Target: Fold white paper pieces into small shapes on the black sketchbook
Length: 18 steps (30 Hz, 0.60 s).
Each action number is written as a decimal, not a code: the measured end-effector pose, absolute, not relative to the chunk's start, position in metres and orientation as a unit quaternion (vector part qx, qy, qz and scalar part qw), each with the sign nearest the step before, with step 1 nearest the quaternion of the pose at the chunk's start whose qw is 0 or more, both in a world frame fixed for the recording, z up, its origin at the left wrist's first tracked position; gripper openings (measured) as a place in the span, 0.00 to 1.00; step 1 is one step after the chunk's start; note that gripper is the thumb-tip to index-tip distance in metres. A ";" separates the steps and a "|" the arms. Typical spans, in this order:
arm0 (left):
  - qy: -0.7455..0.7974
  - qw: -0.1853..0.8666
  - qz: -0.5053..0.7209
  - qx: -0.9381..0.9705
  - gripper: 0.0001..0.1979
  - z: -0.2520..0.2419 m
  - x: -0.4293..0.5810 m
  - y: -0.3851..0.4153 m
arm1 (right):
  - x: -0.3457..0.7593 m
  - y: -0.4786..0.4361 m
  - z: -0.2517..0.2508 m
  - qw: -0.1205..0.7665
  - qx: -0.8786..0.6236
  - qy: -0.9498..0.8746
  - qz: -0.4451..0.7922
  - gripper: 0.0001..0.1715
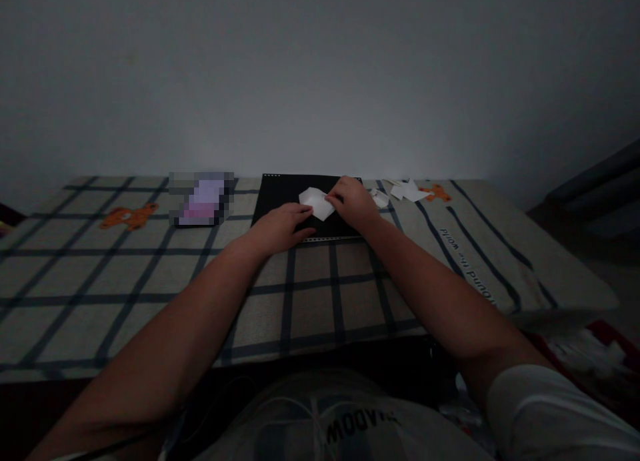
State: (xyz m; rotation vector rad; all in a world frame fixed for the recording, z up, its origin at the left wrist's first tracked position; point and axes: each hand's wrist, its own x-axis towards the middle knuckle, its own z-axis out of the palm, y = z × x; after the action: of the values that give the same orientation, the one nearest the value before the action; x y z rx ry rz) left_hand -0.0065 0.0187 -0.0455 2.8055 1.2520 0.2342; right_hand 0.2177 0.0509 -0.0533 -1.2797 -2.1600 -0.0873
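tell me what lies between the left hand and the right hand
In the head view, the white paper lies between the left hand and the right hand, over the black sheet.

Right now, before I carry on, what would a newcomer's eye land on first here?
Probably the bright white paper at the centre, over a black sheet, with the left hand at its left edge and the right hand at its right. Next, likely the pixelated purple-pink screen left of the black sheet, then the orange figure farther left on the checked tablecloth.
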 end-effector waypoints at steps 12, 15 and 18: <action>0.398 0.054 0.088 0.912 0.29 -0.048 -0.010 0.022 | 0.214 0.031 -0.033 0.224 -0.479 -0.840 -0.123 0.17; 0.395 0.054 0.091 0.913 0.30 -0.048 -0.011 0.022 | 0.214 0.031 -0.033 0.200 -0.492 -0.839 -0.121 0.14; 0.394 0.044 0.086 0.914 0.28 -0.047 -0.010 0.019 | 0.216 0.031 -0.035 0.182 -0.510 -0.833 -0.112 0.11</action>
State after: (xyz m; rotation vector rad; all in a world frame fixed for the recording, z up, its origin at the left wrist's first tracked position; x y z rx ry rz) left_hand -0.0096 0.0191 -0.0469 2.7928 1.2054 0.2637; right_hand 0.2156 0.0311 -0.0353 -1.4395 -2.3529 -0.3155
